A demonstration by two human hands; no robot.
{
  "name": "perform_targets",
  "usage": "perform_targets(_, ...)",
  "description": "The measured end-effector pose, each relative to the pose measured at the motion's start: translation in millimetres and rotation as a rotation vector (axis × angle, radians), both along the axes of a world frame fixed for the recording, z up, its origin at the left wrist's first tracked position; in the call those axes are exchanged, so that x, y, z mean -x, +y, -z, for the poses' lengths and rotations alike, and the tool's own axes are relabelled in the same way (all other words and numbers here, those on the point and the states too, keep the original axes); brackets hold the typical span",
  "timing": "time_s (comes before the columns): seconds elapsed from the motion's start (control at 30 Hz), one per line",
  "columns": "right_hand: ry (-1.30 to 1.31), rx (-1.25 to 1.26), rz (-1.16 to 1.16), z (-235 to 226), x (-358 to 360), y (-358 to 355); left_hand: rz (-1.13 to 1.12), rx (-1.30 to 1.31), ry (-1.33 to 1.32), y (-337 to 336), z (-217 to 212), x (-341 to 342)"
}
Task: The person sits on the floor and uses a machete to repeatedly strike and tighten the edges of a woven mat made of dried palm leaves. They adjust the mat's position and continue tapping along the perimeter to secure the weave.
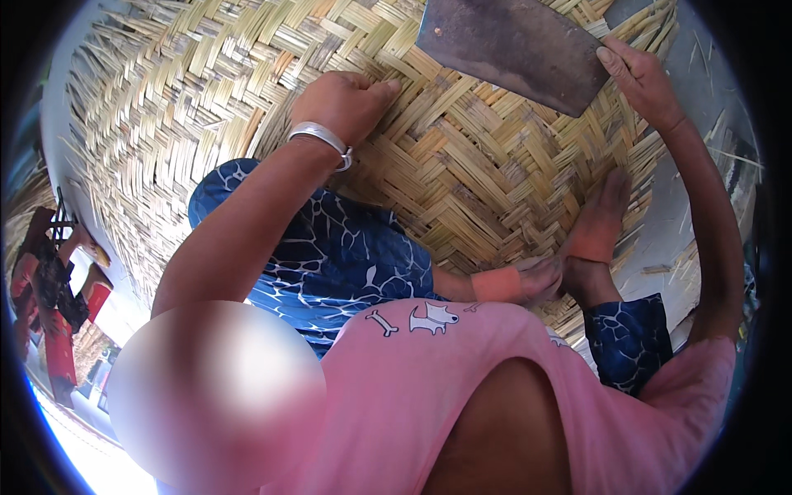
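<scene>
A large woven mat (462, 165) of pale, flat plant strips in a slanting weave spreads in front of me. My left hand (340, 106), with a silver bracelet at the wrist, rests low over its middle. The fingers are closed and touch the weave; whether a strip is pinched in them is hidden. At the right, my right hand (645, 81) grips one end of a dark, flat rectangular slab (520, 45), thumb on top. The slab lies tilted above the far part of the mat, its far edge cut off by the view.
My bare feet (596, 219) with orange ankle bands rest on the mat's near right part. Loose strip ends (91, 157) fringe its left edge. Grey floor (709, 99) shows along the right. Another person's legs (58, 338) are at the far left.
</scene>
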State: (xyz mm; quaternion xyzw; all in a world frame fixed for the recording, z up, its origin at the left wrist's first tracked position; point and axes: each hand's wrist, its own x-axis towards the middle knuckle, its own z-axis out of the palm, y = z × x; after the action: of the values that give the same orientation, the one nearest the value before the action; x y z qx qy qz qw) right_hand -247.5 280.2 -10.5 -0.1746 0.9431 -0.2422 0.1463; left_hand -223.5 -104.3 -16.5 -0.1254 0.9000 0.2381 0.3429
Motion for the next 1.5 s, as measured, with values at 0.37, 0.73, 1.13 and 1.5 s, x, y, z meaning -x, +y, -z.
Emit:
perform_targets(0.37, -0.039, -0.047, 0.174, -21.4, -42.3, -19.5, 0.222, 0.080, 0.124, 4.1, -16.3, -7.0)
perform_targets(0.73, -0.286, 0.279, 0.482, -90.6, -93.0, -64.8, 0.492, -0.050, 0.185, -41.9, -11.6, -27.5)
perform_targets(1.13, 0.384, -0.010, 0.152, -104.9, -118.1, -199.7, 0.510, 0.096, 0.146, -26.3, 15.5, -19.5)
perform_targets(1.5, 0.184, -0.130, 0.235, -86.0, -132.8, -213.3, -0.318, -0.993, -0.112, -52.8, -23.8, -30.0)
